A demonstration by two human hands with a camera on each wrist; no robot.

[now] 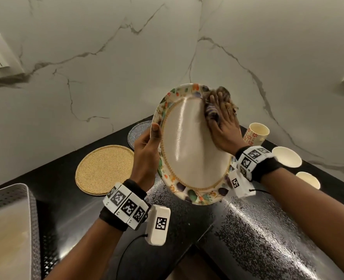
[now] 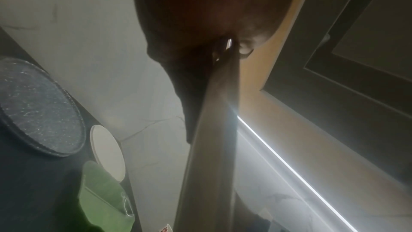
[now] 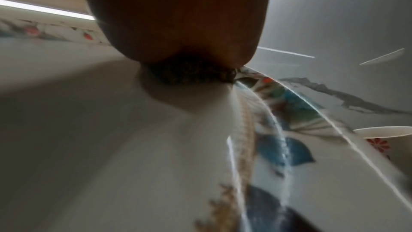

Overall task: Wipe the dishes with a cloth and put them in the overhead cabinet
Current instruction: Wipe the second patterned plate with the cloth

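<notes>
Right hand [image 1: 223, 126] wiping plate [image 1: 189, 146], seemingly.

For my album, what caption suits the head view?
Left hand grips a floral plate while right hand presses a cloth on it.

Home kitchen: marble backsplash [image 1: 106, 47], counter [image 1: 258, 229].

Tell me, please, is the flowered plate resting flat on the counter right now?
No, the left hand holds the plate tilted up above the counter while the right hand presses the cloth on it.
</notes>
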